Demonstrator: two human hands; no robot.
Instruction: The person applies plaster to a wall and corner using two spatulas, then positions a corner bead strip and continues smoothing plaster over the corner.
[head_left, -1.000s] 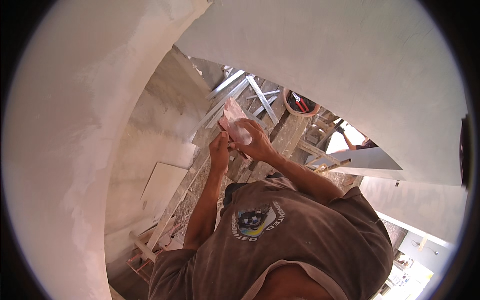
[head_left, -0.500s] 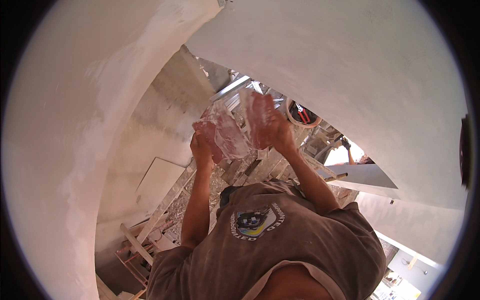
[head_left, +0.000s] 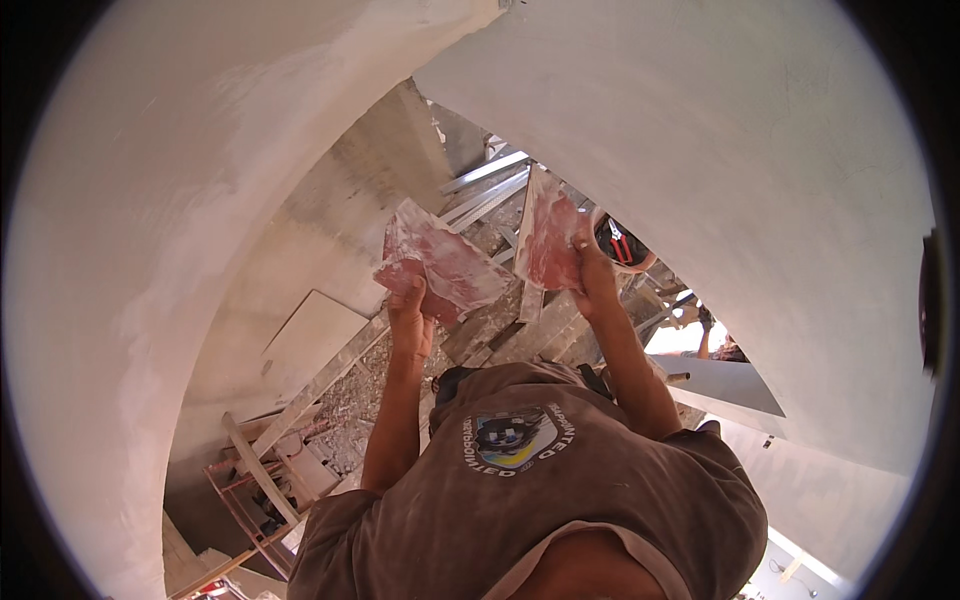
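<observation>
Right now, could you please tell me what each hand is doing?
Left hand: holding pink-smeared flat piece.
Right hand: holding second pink-smeared piece.

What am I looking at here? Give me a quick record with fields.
Place: between white plastered walls, above wooden scaffolding
Left hand: grips the left plate, flat, smeared pink and white, from below
Right hand: grips the right plate, smeared alike, turned more upright
Plates: raised, apart, not touching
Clothing: brown T-shirt
</observation>
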